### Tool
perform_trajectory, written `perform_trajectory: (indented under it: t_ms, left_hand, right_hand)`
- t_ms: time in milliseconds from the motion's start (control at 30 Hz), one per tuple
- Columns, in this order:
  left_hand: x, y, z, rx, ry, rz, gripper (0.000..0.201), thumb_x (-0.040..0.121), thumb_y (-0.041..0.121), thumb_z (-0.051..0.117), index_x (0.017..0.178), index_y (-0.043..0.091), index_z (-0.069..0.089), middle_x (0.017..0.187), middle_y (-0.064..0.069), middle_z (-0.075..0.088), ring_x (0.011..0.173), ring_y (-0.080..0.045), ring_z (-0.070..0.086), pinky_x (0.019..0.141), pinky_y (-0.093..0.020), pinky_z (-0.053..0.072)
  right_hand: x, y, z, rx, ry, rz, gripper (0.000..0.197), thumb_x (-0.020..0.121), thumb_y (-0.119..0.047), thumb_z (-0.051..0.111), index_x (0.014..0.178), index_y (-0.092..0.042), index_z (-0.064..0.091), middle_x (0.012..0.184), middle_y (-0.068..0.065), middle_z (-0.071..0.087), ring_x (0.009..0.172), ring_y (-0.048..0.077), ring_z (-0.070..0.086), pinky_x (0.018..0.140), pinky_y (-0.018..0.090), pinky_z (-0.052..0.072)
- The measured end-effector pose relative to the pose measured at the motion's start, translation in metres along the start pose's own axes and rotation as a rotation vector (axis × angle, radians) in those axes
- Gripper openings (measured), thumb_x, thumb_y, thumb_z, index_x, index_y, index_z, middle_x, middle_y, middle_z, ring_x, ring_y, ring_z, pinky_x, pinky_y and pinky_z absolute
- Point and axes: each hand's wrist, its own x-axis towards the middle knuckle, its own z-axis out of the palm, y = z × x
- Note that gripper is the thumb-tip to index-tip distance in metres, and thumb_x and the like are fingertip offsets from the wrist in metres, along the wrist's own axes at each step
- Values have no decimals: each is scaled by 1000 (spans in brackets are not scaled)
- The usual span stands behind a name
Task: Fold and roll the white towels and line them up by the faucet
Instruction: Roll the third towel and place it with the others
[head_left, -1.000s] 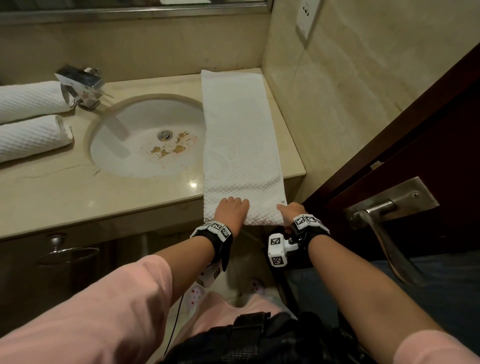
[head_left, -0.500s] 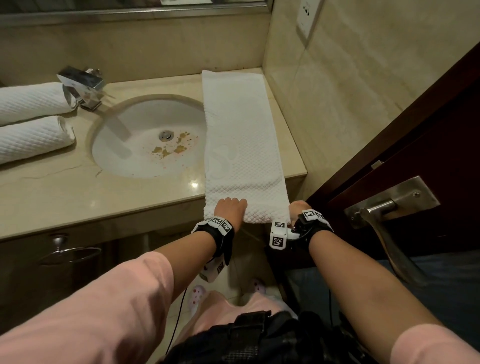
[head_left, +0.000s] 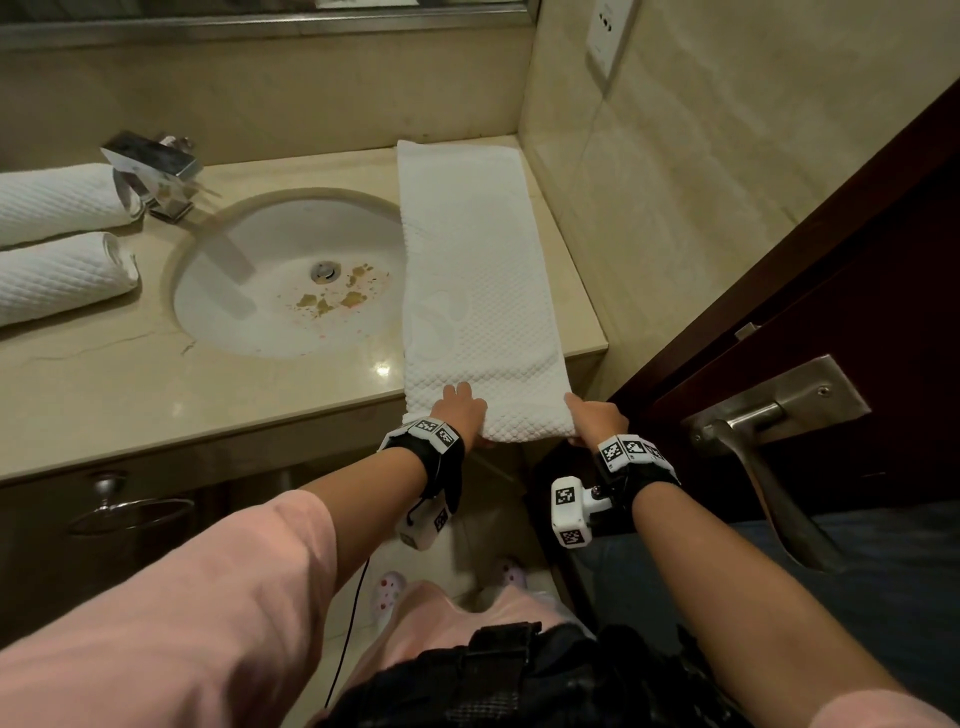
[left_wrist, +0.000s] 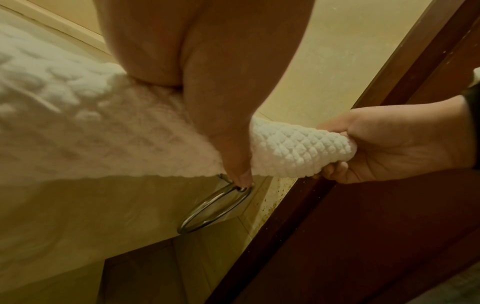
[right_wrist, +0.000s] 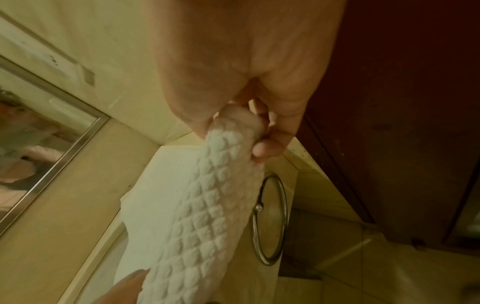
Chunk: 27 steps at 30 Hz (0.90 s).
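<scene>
A long white quilted towel (head_left: 478, 280) lies folded lengthwise on the counter to the right of the sink, its near end curled into a small roll over the counter's front edge. My left hand (head_left: 462, 410) grips the left part of that rolled end (left_wrist: 298, 152), fingers on top and thumb under. My right hand (head_left: 592, 415) pinches the right corner of the roll (right_wrist: 233, 156). Two rolled white towels (head_left: 57, 202) (head_left: 62, 275) lie side by side left of the chrome faucet (head_left: 156, 171).
The beige counter (head_left: 156, 395) holds a round white sink (head_left: 244, 312) with brown stains near the drain. A tiled wall (head_left: 675, 182) borders the towel on the right. A dark door with a metal lever handle (head_left: 769, 441) stands close at right. A metal towel ring (right_wrist: 272, 220) hangs below the counter edge.
Both hands have turned the towel's near end up and over into a first small roll. The camera view has shifted slightly.
</scene>
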Motion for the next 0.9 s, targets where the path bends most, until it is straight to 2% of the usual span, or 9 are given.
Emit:
perform_trajectory:
  t_ms: [100, 333, 400, 533, 633, 700, 733, 800, 900]
  left_hand:
    - [0, 3, -3, -59, -6, -16, 45, 89, 25, 62, 124, 3, 45, 129, -14, 41, 121, -32, 37, 95, -41, 43]
    - [-2, -7, -8, -180, 25, 72, 63, 83, 30, 70, 129, 9, 32, 120, -14, 52, 108, -35, 51, 83, -44, 44]
    - [-4, -7, -11, -100, 47, 108, 52, 88, 30, 62, 128, 11, 34, 118, -12, 54, 104, -34, 55, 79, -40, 42]
    - [-7, -1, -8, 87, 157, 123, 35, 96, 28, 49, 126, 12, 42, 115, -11, 56, 102, -32, 55, 81, -38, 39]
    - [-13, 10, -7, 162, 217, 82, 28, 64, 16, 82, 85, 11, 63, 77, -8, 60, 66, -24, 58, 56, -29, 43]
    - [-6, 15, 4, 65, 234, 62, 37, 36, 7, 87, 60, 13, 59, 56, -3, 53, 46, -19, 50, 43, -22, 36]
    - [-7, 18, 5, 58, 259, 50, 37, 35, 5, 85, 59, 13, 58, 55, -3, 53, 46, -18, 50, 43, -22, 36]
    - [-20, 22, 2, 90, 228, 17, 30, 56, 4, 76, 82, 8, 61, 75, -8, 59, 65, -22, 56, 56, -28, 42]
    - [-21, 18, 12, 95, 209, 23, 51, 77, 1, 55, 125, 7, 40, 113, -13, 50, 100, -29, 48, 83, -35, 39]
  right_hand:
    - [-2, 10, -5, -148, -116, -119, 53, 75, -67, 62, 73, -14, 62, 84, 8, 69, 82, 23, 64, 74, 31, 49]
    - [4, 14, -2, -235, -8, -160, 59, 74, -65, 66, 61, -9, 50, 75, 12, 63, 77, 29, 64, 71, 35, 49]
    - [9, 11, 0, -248, -4, -130, 60, 76, -63, 65, 68, -4, 56, 82, 14, 64, 77, 28, 59, 65, 33, 45]
    - [16, 6, 2, -274, 12, -62, 72, 79, -60, 64, 109, 5, 64, 113, 21, 64, 101, 34, 61, 72, 34, 47]
    - [17, -4, 2, -337, 33, -54, 68, 82, -54, 64, 115, 5, 60, 123, 23, 58, 111, 37, 57, 80, 37, 47]
    - [16, -14, 0, -352, 51, -44, 66, 83, -50, 66, 119, 5, 58, 128, 24, 54, 112, 37, 57, 77, 36, 45]
    - [17, -19, -1, -355, 60, -48, 64, 83, -48, 67, 119, 5, 58, 127, 23, 55, 111, 37, 58, 74, 35, 44]
    - [19, -26, -1, -356, 63, -40, 59, 83, -44, 68, 115, 4, 60, 121, 22, 60, 108, 37, 60, 72, 33, 43]
    - [23, -31, 2, -378, 58, -37, 41, 82, -38, 66, 95, 0, 62, 109, 19, 66, 90, 33, 63, 65, 31, 43]
